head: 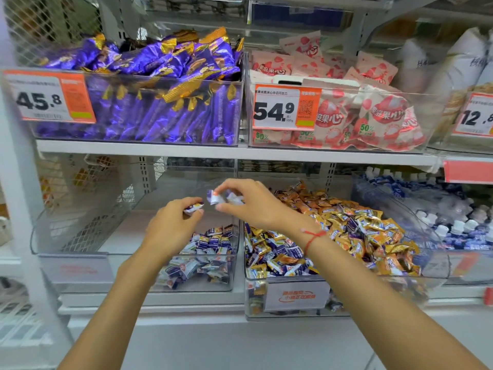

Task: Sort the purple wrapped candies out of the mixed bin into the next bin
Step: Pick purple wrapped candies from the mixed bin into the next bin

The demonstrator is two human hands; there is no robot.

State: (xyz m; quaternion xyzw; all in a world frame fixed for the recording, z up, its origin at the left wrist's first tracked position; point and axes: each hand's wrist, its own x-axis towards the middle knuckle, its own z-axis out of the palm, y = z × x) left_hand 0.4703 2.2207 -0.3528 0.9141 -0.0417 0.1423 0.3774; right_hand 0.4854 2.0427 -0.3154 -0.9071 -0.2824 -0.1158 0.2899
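Bright, even shop lighting with soft shadows; glare on the clear bins [240,84]; wide-angle bending at the edges; motion blur softens the right side.

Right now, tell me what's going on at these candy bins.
A person is sorting candy at a store shelf. The left hand pinches one purple wrapped candy, and the right hand pinches a few more. Both hands are over the left clear bin, which holds a small pile of purple candies. The mixed bin to its right is full of gold and purple candies.
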